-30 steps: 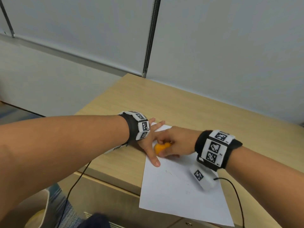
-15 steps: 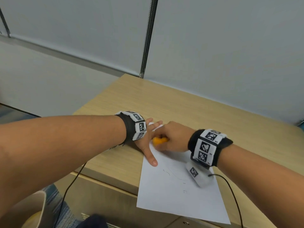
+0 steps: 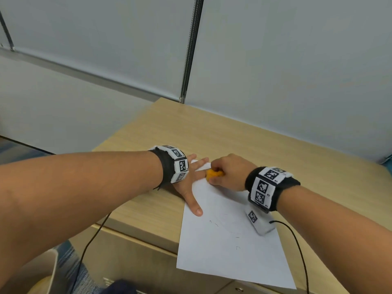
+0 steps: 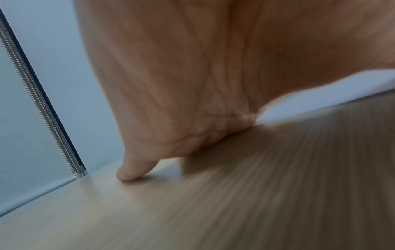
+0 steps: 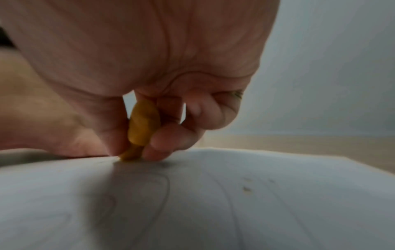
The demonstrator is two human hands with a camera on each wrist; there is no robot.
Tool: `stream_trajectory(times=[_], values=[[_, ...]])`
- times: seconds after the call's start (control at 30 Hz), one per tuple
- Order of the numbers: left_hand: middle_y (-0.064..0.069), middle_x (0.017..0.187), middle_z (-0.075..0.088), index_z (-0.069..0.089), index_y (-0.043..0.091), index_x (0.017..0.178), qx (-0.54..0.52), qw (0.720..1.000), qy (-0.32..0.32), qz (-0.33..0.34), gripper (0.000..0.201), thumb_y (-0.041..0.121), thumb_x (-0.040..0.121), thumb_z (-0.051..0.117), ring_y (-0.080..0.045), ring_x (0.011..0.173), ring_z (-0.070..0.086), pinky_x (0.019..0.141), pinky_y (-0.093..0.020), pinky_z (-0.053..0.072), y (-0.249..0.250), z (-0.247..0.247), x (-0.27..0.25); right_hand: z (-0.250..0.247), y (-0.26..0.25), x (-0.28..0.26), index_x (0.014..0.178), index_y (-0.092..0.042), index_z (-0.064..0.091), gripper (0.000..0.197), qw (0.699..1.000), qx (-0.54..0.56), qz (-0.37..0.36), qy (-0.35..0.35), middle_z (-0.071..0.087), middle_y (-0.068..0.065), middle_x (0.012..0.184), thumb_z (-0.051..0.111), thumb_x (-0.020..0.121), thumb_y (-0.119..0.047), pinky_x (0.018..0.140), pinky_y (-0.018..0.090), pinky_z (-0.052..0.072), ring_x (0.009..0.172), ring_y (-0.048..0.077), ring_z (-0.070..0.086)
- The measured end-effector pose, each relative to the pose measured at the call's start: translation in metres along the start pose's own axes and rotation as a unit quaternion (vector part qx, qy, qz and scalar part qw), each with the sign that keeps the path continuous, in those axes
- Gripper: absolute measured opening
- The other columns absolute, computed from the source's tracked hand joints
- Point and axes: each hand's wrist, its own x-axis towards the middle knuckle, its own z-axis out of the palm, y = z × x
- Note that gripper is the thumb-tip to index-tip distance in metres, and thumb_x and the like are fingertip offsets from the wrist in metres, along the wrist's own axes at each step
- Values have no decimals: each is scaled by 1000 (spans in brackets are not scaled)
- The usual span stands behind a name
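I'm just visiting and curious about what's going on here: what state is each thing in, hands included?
White sheet of paper: flat on the desk, faint pencil marks, near edge overhanging the front.
Small orange lump, likely an eraser: pinched, tip pressed on the paper.
Left hand: flat, fingers straight, pinning the paper's edge.
Right hand: fingers curled, pinching the lump.
Light wooden desk: bears paper and hands.

- My head camera looks forward and down over the light wooden surface [image 3: 233,145].
- My left wrist camera sits low on it, tight under the left hand [image 4: 192,76].
- My right wrist camera hugs the white paper sheet [image 5: 213,203], which the head view shares.
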Motion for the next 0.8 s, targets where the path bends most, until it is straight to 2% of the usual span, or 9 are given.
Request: stream_trajectory(times=[0.07, 0.17, 0.27, 0.33, 0.47, 0.57, 0.67, 0.73, 0.8], values=[[4, 158, -41, -30, 52, 146, -1, 1000, 3, 0, 136, 96, 53, 59, -38, 146, -33, 118, -66, -5, 1, 1, 0, 2, -1, 1, 81, -18, 61, 28, 1000, 0, 0, 0, 62, 2, 75, 59, 91, -44, 69, 40, 51, 74, 25, 60], [3, 159, -39, -33, 53, 143, -5, 1000, 11, 2, 138, 95, 51, 61, -38, 147, -30, 119, -65, -4, 0, 0, 0, 8, -2, -8, 89, -20, 66, 22, 998, 36, -7, -42, 61, -2, 77, 63, 93, -41, 71, 37, 48, 72, 18, 56], [4, 161, -36, -29, 49, 147, -18, 1000, 19, -3, 141, 95, 49, 61, -36, 148, -29, 120, -61, -7, -1, 4, 1, 3, 21, -21, 75, -22, 53, 28, 994, 73, 82, 11, 57, -2, 76, 58, 97, -40, 65, 33, 41, 71, 21, 53], [6, 161, -35, -27, 48, 149, -18, 1000, 22, -5, 142, 96, 47, 59, -34, 149, -29, 120, -59, -7, -1, 5, 2, 3, 33, -32, 73, -20, 48, 34, 984, 119, 127, 43, 57, 2, 78, 56, 98, -41, 63, 31, 43, 69, 23, 53], [8, 161, -36, -26, 50, 149, -33, 999, 20, -4, 145, 99, 40, 56, -32, 148, -31, 120, -57, -8, 2, 3, -3, 9, 30, -46, 81, -17, 50, 30, 967, 189, 168, -41, 58, 4, 81, 55, 100, -40, 61, 33, 53, 67, 26, 58], [7, 160, -38, -27, 51, 148, -36, 999, -1, -19, 148, 100, 34, 54, -33, 147, -34, 120, -60, -7, 7, -2, -10, 9, 30, -44, 87, -14, 51, 25, 932, 286, 204, -87, 53, 5, 78, 55, 102, -33, 64, 33, 50, 64, 23, 51], [6, 160, -37, -26, 48, 150, -17, 999, -15, -24, 134, 98, 55, 54, -36, 146, -34, 118, -65, -7, 18, -3, -23, 5, 33, -42, 89, -13, 50, 22, 921, 309, 217, -91, 50, 5, 79, 54, 103, -29, 70, 35, 50, 69, 24, 49], [5, 162, -34, -24, 40, 154, 12, 1000, -12, 5, 122, 93, 71, 47, -32, 148, -31, 115, -66, -10, 33, 3, -38, 6, 34, -38, 84, -16, 48, 25, 937, 267, 205, -90, 51, 4, 79, 55, 102, -32, 75, 36, 47, 72, 25, 49], [4, 163, -32, -23, 35, 155, 37, 998, -18, 47, 116, 93, 75, 39, -23, 151, -24, 113, -70, -12, 49, 10, -54, 7, 33, -36, 83, -20, 47, 27, 960, 186, 184, -97, 50, -1, 80, 54, 102, -38, 80, 34, 41, 75, 21, 49]])
